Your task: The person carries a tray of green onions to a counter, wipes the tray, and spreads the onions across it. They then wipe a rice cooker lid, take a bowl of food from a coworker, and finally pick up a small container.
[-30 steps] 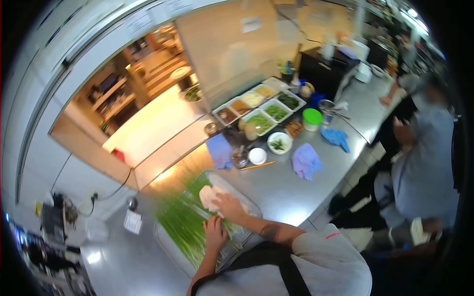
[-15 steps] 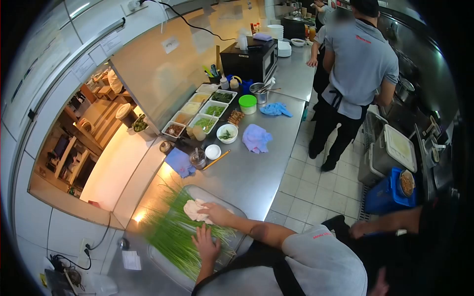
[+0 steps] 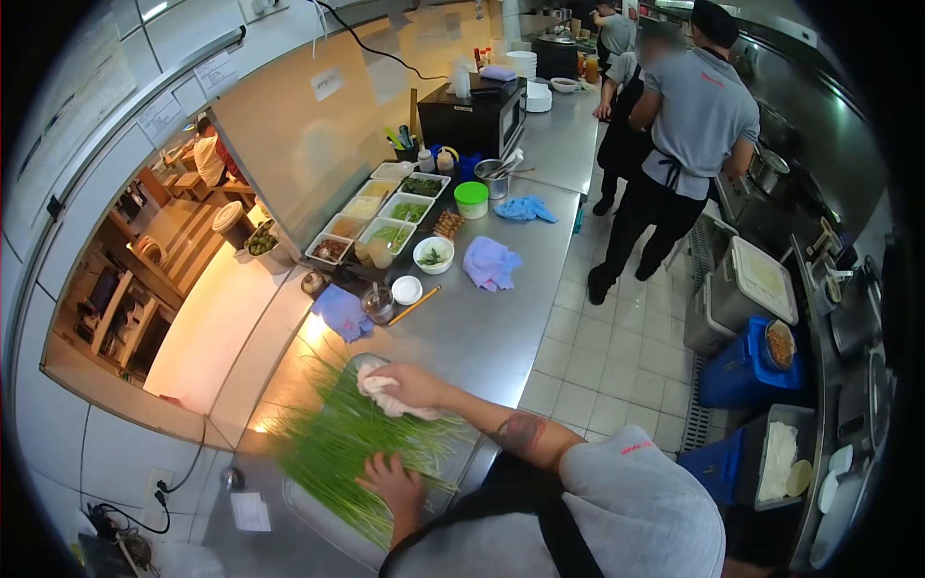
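Observation:
My right hand [image 3: 416, 387] is closed on a crumpled white cloth [image 3: 382, 389] over the upper right part of a heap of long green stalks [image 3: 347, 448]. Lower down, my left hand [image 3: 395, 485] lies on the stalks with its fingers spread. The heap fans out across a shallow tray [image 3: 306, 501], whose rim shows at the lower left. Part of the cloth is hidden under my right hand.
Beyond the tray are a blue cloth [image 3: 344, 313], a jar [image 3: 377, 304], an orange pencil [image 3: 415, 305] and a purple cloth [image 3: 490, 263]. Food containers [image 3: 409, 209] line the wall near a microwave [image 3: 473, 119]. Co-workers [image 3: 705, 106] stand at the upper right.
My right hand has lifted the cloth slightly, and more of it hangs below the hand. My left hand has slid a little lower. The other person's arm at the lower right has gone.

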The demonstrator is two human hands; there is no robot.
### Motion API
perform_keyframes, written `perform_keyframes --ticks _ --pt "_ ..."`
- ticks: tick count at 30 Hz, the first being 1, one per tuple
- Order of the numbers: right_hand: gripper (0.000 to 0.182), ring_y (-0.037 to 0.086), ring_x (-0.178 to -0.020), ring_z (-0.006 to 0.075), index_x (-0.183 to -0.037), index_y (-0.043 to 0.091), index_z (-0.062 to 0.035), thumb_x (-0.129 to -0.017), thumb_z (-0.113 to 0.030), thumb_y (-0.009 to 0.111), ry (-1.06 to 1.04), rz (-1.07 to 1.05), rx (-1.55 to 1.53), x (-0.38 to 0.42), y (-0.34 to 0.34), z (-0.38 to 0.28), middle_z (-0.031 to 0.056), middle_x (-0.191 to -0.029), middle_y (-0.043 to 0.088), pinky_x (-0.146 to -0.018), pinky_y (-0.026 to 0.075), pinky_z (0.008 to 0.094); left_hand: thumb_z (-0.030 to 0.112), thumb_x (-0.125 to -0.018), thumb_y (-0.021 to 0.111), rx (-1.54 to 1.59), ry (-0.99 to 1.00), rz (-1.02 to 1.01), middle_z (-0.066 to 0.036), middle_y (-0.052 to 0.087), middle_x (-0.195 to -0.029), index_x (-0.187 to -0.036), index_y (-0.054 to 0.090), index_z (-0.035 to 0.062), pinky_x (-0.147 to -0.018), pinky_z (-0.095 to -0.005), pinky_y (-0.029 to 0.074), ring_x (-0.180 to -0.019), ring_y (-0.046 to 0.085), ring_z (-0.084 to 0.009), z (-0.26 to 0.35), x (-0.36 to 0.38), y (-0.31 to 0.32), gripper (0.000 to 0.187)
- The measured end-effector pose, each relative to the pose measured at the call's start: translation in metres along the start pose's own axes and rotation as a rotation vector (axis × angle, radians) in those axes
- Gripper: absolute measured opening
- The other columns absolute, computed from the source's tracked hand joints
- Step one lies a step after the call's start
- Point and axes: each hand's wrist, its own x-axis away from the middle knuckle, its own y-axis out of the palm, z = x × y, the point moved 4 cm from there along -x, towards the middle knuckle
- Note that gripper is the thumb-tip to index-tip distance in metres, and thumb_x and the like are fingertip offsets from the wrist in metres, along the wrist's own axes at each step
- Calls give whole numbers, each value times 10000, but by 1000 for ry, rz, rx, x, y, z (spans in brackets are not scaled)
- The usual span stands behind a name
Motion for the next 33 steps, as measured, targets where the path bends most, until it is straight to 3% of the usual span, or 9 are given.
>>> perform_keyframes --ticks 1,4,7,10,17,22,26,27,33 --pt "367 599 -1067 343 -1216 622 -93 -854 -155 624 -86 69 89 1 14 10 200 -1171 620 -928 462 405 216 -698 542 9 -34 39 -202 440 -1318 -1149 544 87 -1032 -757 67 -1347 274 -442 -3 5 -1 469" --pt "401 533 -1184 309 -1249 612 -165 -855 -235 642 47 -266 371 17 50 1 145 -1298 558 -915 462 414 189 -699 525 72 -82 69 -217 414 -1357 -1084 523 39 -1036 -749 76 -1363 255 -450 -4 6 -4 413" --pt "447 414 -1309 280 -1276 594 -227 -841 -305 661 -198 -125 833 63 85 18 68 -1422 453 -906 460 429 130 -715 515 159 -84 83 -194 391 -1397 -1028 510 20 -1061 -716 78 -1377 250 -429 -6 7 -1 331" --pt "457 319 -1373 268 -1282 587 -253 -833 -294 661 -165 -105 810 67 92 30 9 -1474 385 -906 457 456 168 -772 518 182 -74 113 -210 387 -1398 -1005 501 11 -1052 -722 98 -1370 247 -450 -13 7 5 282" --pt "354 494 -1214 291 -1169 655 -215 -816 -186 645 -125 -69 604 39 87 44 36 -1332 532 -870 488 410 168 -829 518 234 -58 150 -242 390 -1378 -1032 495 -10 -1055 -696 140 -1339 273 -472 -18 10 9 270" --pt "292 578 -1065 290 -1089 678 -187 -798 -183 655 -120 -74 497 24 77 -11 82 -1147 616 -842 504 380 120 -816 505 284 -87 191 -264 356 -1390 -1149 446 -50 -1079 -631 156 -1316 293 -464 -24 13 15 378" --pt "383 513 -1167 305 -1167 618 -212 -787 -219 667 -336 -4 656 52 116 2 69 -1298 506 -905 471 423 104 -826 478 476 -35 373 -294 304 -1407 -1222 405 -97 -1084 -568 205 -1295 298 -469 -23 10 10 450" --pt "456 412 -1295 316 -1254 561 -243 -807 -237 649 -251 -211 705 60 125 21 65 -1420 399 -924 449 464 122 -841 471 450 -48 376 -298 299 -1406 -1229 402 -101 -1079 -564 215 -1294 297 -468 -19 10 4 452" --pt "557 288 -1399 313 -1364 474 -269 -830 -239 631 -193 -220 715 76 123 27 57 -1500 322 -936 434 455 276 -907 445 326 -110 329 -298 294 -1409 -1246 408 -102 -1062 -557 245 -1290 301 -461 -15 15 -3 509"
